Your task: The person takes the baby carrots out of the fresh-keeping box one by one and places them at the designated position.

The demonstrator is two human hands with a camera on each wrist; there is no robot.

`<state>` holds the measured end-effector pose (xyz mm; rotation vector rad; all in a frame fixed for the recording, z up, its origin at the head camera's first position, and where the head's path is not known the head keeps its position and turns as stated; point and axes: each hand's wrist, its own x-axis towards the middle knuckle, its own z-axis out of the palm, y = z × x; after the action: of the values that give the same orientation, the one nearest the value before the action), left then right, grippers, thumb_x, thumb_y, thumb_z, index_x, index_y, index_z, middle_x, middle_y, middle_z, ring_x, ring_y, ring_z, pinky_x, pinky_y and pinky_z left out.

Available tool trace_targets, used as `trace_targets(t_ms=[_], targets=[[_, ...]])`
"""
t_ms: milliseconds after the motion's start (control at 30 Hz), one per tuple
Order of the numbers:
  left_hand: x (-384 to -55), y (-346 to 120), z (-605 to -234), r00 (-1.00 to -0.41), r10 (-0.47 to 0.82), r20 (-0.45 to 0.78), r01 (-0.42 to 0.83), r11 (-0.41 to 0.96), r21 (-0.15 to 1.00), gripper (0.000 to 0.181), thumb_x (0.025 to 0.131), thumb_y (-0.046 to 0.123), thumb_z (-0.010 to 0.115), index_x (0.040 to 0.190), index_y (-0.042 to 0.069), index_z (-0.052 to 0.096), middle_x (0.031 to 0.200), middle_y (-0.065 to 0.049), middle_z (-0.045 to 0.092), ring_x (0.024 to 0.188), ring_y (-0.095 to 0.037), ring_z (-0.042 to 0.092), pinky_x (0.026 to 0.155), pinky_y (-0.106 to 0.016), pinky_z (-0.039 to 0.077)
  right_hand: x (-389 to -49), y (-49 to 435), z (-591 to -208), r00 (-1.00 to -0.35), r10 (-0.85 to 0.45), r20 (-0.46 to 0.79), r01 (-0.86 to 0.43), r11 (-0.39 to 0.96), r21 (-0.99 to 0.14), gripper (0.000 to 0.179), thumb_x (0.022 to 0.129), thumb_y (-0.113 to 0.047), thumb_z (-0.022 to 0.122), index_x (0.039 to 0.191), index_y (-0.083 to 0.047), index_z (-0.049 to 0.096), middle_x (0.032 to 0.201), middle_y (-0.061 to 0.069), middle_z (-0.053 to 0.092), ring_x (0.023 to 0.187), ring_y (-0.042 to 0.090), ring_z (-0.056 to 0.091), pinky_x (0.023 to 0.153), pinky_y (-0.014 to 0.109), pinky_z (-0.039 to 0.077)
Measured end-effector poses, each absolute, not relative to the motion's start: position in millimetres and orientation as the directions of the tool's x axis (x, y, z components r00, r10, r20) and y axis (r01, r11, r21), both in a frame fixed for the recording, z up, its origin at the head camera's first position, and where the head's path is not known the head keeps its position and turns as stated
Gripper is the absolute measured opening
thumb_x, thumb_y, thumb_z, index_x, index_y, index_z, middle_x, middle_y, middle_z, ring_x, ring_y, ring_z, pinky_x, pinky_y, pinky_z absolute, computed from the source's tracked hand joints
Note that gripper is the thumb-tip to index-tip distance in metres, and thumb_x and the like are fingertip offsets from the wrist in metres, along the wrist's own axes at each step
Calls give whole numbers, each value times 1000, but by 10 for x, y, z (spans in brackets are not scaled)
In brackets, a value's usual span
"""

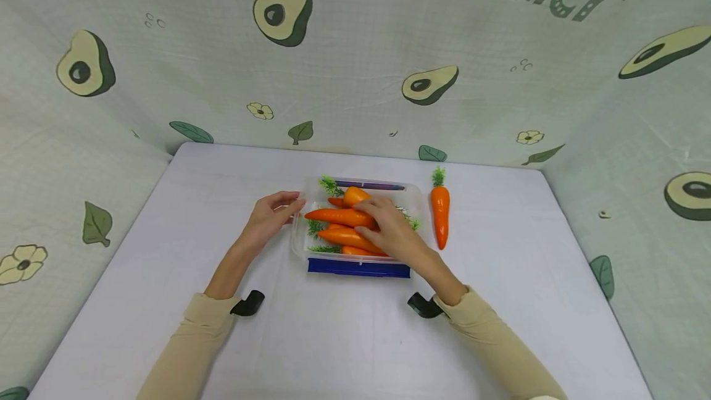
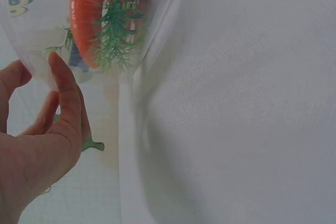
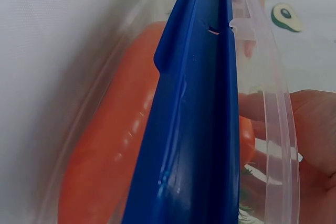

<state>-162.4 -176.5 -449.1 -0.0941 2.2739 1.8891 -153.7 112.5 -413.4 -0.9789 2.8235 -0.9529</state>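
Note:
Several orange carrots with green leafy tops lie in a clear plastic container, whose blue latch flap hangs out at the front. My right hand is over the container and grips the thick end of a carrot, thumb on the near side and fingers on the far side. At the container's left end, the fingertips of my left hand touch its rim and outer wall. The left wrist view shows that hand with extended, spread fingers at the clear wall. Seen through the right wrist camera, the blue flap partly hides the carrots.
One more carrot lies on the white table just right of the container, its green top pointing to the back. Behind the table hangs a cloth printed with avocados. A second blue latch flap runs along the container's back.

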Motion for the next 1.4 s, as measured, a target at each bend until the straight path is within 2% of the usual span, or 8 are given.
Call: trace_targets(t_ms=[167,567,867,1133,1400], targets=[[-1629,-1756,-4496,-982,69,-178,-162,194,967,53,100,37,70,139,3,61,131,-16,61,109,-28,64,86,-20,55,-1539,1125,-4139,-781,-586,217,-603,616,-507,39,95,-8,75,132,1,66,133,19,63,125,36,54,106,50,47],[-1628,-1753,-4503,-983,74,-168,-151,198,969,52,100,37,70,139,3,61,131,-16,62,107,-26,64,85,-20,55,-1539,1150,-4132,-727,-632,268,-679,605,-416,38,95,-5,74,131,3,66,131,20,64,122,37,57,104,50,48],[-1622,-1766,-4489,-983,88,-160,-144,169,975,52,101,34,69,140,1,60,133,-18,60,117,-35,63,85,-20,55,-1507,1225,-4044,-766,-596,239,-635,647,-422,40,95,-13,76,133,-1,67,135,20,62,124,36,57,103,50,51],[-1616,-1784,-4489,-984,95,-151,-133,169,977,51,102,33,68,140,0,59,132,-19,61,119,-36,61,88,-25,56,-1475,1310,-3916,-792,-566,228,-601,660,-451,42,96,-18,76,134,-2,66,136,18,64,126,35,58,103,49,51],[-1617,-1780,-4489,-984,95,-149,-132,166,977,52,101,33,68,140,0,59,132,-19,60,119,-37,61,87,-24,56,-1461,1399,-3779,-785,-555,274,-609,614,-501,46,95,-16,77,136,1,64,132,15,67,123,34,60,103,49,50]])
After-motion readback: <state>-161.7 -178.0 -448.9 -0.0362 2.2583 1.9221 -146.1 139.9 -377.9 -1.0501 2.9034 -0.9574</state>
